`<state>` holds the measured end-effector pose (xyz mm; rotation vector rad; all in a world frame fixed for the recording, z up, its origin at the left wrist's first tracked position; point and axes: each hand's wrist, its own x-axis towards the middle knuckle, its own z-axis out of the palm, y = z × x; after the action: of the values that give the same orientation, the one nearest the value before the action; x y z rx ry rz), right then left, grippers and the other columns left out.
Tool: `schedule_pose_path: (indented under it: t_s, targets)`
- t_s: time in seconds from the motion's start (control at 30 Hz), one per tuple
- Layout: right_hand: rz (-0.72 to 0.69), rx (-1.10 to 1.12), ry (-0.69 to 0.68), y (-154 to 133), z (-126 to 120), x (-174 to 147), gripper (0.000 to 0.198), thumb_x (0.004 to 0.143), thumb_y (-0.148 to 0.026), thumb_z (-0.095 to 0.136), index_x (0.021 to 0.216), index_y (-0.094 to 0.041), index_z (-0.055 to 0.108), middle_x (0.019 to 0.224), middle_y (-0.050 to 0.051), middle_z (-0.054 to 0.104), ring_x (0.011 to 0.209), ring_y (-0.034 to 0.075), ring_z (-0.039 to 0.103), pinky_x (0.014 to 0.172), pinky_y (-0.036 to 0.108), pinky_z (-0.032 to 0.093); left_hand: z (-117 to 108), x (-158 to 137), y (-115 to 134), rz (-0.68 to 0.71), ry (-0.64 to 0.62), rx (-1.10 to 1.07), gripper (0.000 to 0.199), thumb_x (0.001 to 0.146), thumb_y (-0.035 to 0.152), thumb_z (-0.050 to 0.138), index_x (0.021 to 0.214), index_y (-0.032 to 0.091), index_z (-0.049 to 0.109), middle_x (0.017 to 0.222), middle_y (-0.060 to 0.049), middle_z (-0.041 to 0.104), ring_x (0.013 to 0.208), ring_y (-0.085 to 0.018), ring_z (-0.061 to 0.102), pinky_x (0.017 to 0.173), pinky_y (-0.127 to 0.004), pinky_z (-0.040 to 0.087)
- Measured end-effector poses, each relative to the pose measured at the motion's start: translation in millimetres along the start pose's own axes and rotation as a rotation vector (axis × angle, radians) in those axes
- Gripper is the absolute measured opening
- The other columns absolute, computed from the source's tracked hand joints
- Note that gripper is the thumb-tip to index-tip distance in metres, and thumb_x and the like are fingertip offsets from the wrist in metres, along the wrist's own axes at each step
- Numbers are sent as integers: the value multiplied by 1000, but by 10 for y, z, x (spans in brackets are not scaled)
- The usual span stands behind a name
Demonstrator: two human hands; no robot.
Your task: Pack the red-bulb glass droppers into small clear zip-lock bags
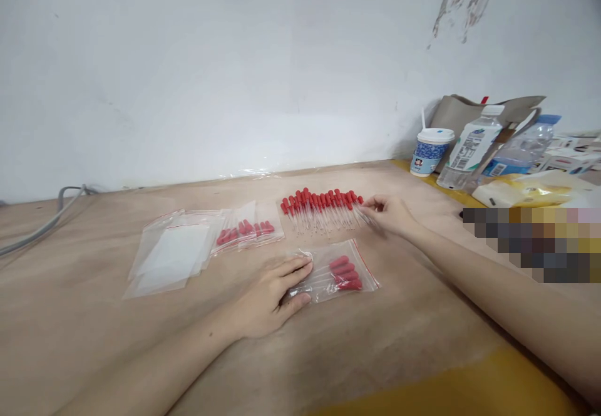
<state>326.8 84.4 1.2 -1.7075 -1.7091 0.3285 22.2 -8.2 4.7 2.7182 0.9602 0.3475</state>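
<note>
A clear zip bag [323, 284] with several red-bulbed glass droppers inside lies flat in front of me; the red bulbs [346, 273] point right, toward its red-lined opening. Across the bag's left end rests my left hand [277, 287], fingers stretched out and thumb apart, pressing it to the table. My right hand [387, 212] is at the right end of a row of loose droppers [323, 206], thumb and finger pinched on a dropper there. The row's red bulbs face the wall, with the clear tubes toward me.
Filled dropper bags [246, 231] overlap left of the row, beside a stack of flat zip bags [173, 250]. A grey cable [44, 228] lies far left. At the right stand a paper cup [431, 153], a plastic bottle [472, 150] and a blue-capped bottle [523, 150].
</note>
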Motion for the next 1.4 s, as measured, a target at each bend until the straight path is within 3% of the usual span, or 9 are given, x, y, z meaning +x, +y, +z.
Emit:
schedule_pose_path:
  t_s: [0.23, 0.47, 0.67, 0.8, 0.9, 1.0, 1.1, 1.23, 1.4]
  targets:
    - [138, -236, 16, -184, 118, 513, 21, 67, -34, 56, 62, -15, 62, 61, 6, 60, 59, 16, 54, 50, 24, 34, -4, 8, 8, -2, -10, 25, 49, 92, 40, 38, 136, 22, 33, 140, -6, 35, 128, -21, 34, 104, -40, 31]
    - [241, -336, -66, -258, 162, 564, 17, 57, -29, 61, 63, -12, 61, 58, 7, 57, 61, 20, 56, 49, 25, 33, -18, -7, 16, 14, -2, 30, 49, 91, 40, 38, 136, 21, 34, 140, -6, 35, 127, -21, 35, 104, -40, 31]
    - [264, -282, -61, -377, 98, 566, 18, 61, -30, 59, 58, -12, 59, 56, 9, 56, 61, 21, 56, 49, 27, 33, -16, -3, 14, 12, -5, 37, 49, 92, 41, 38, 135, 19, 35, 139, -7, 36, 127, -21, 35, 104, -39, 32]
    - [220, -157, -72, -435, -66, 444, 27, 72, -34, 51, 52, -16, 54, 53, 6, 54, 53, 15, 52, 50, 26, 35, -24, 4, 22, 13, 6, 19, 48, 91, 40, 39, 135, 21, 35, 139, -7, 37, 126, -22, 36, 103, -40, 32]
    - [121, 180, -99, -405, -170, 233, 29, 76, -38, 49, 55, -18, 51, 54, 3, 54, 49, 10, 47, 50, 23, 37, -34, 6, 31, 10, 2, 16, 48, 91, 40, 39, 135, 21, 36, 139, -7, 37, 127, -22, 36, 103, -41, 32]
    - [49, 620, -55, -331, -206, -40, 30, 70, -46, 56, 60, -20, 46, 56, 0, 54, 47, 7, 42, 47, 22, 36, -37, 6, 32, 8, -4, 20, 47, 92, 40, 38, 135, 22, 36, 139, -7, 37, 127, -22, 35, 103, -40, 32]
    - [108, 834, 29, -256, -198, -290, 37, 61, -46, 67, 69, -20, 41, 59, -1, 56, 45, 5, 40, 43, 20, 33, -29, 4, 23, 12, 2, 17, 47, 92, 41, 37, 135, 23, 35, 139, -6, 37, 127, -22, 35, 103, -40, 32]
    - [223, 900, 208, -166, -176, -484, 55, 55, -34, 74, 90, -23, 33, 57, -7, 54, 42, 7, 44, 41, 19, 34, -20, -3, 15, 1, 11, 15, 47, 91, 42, 38, 135, 23, 36, 138, -6, 38, 126, -23, 36, 103, -42, 33]
    - [246, 850, 170, -115, -81, -581, 54, 60, -32, 69, 98, -25, 32, 57, -9, 51, 44, 9, 51, 43, 22, 43, -43, -3, 33, -13, -20, 22, 49, 92, 42, 37, 135, 20, 36, 139, -7, 37, 127, -22, 35, 104, -40, 32]
